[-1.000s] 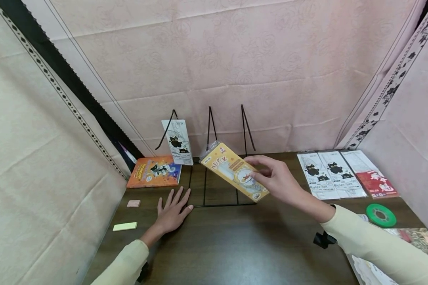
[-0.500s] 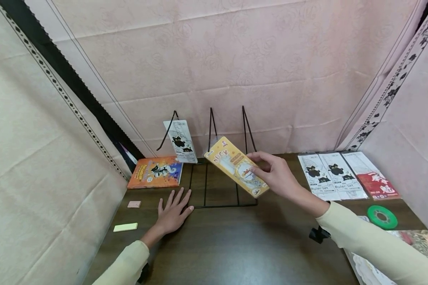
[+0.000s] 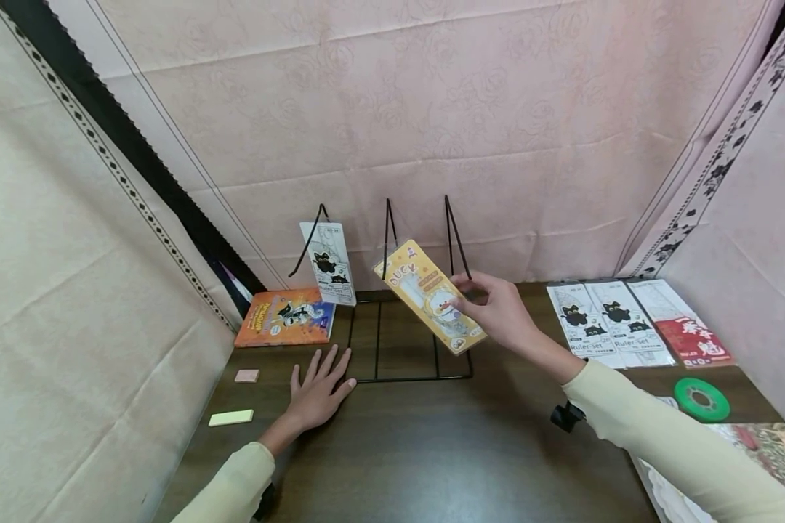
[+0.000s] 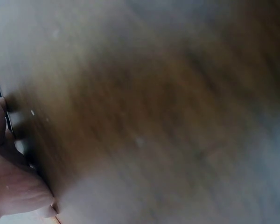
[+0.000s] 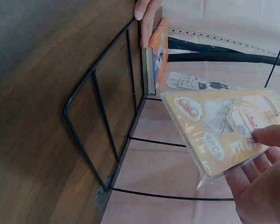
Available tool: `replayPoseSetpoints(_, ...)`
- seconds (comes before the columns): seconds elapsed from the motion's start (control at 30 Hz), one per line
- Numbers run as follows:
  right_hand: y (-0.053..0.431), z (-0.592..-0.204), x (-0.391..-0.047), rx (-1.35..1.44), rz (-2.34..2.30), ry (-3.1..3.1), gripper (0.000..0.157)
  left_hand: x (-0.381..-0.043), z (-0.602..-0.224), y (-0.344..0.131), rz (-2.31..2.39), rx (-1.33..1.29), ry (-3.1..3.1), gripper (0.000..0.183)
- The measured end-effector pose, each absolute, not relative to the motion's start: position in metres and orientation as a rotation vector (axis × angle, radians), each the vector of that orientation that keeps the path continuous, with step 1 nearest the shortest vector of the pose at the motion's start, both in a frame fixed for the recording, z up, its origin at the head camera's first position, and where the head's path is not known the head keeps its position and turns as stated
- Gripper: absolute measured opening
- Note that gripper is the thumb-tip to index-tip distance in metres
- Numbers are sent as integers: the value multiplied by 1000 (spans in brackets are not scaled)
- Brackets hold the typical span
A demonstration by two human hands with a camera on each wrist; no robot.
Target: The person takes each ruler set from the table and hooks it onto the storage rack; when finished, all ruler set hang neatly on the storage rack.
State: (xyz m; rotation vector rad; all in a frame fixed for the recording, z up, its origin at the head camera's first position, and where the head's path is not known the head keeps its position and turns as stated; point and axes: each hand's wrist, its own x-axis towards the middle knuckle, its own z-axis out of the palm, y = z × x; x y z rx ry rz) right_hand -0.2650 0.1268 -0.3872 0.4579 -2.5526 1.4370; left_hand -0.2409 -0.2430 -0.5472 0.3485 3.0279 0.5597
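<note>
My right hand (image 3: 497, 309) pinches a yellow duck-printed packet (image 3: 425, 290) by its lower right side, thumb in front and fingers behind. The packet is tilted, its top left corner overlapping the middle hook of a black wire rack (image 3: 405, 379) in the head view. In the right wrist view the plastic-wrapped packet (image 5: 214, 135) shows "4PCS" on its face. Fingers spread, my left hand (image 3: 317, 396) rests on the table beside the rack's base. A white cat-printed ruler packet (image 3: 330, 265) hangs from the left hook.
An orange book (image 3: 286, 317) lies behind my left hand, with a pink block (image 3: 246, 375) and a pale yellow block (image 3: 231, 418) nearer. At right lie ruler packets (image 3: 595, 323), a red-and-white packet (image 3: 690, 327) and a green ring (image 3: 701, 399). Pink cloth (image 3: 432, 109) hangs behind the rack.
My right hand has moved the yellow packet slightly up and back, its top corner now at the middle hook. The hanging white packet has swung a little. My left hand has stayed put.
</note>
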Motion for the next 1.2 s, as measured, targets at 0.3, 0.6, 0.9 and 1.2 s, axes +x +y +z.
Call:
replayPoseSetpoints(0.3, 123, -396, -280, 478, 1419, -2515, 27, -240, -550, -242, 565, 357, 3036, 64)
replayPoseSetpoints(0.6, 118, -398, -294, 494, 1462, -2422, 25, -239, -551, -242, 537, 344, 3038, 64)
replayPoseSetpoints(0.9, 114, -397, -311, 445, 1408, -2417, 24, -241, -550, -243, 524, 348, 3042, 64)
replayPoseSetpoints(1.2, 107, -404, -328, 401, 1482, -2405, 26, -242, -551, -244, 537, 355, 3044, 65)
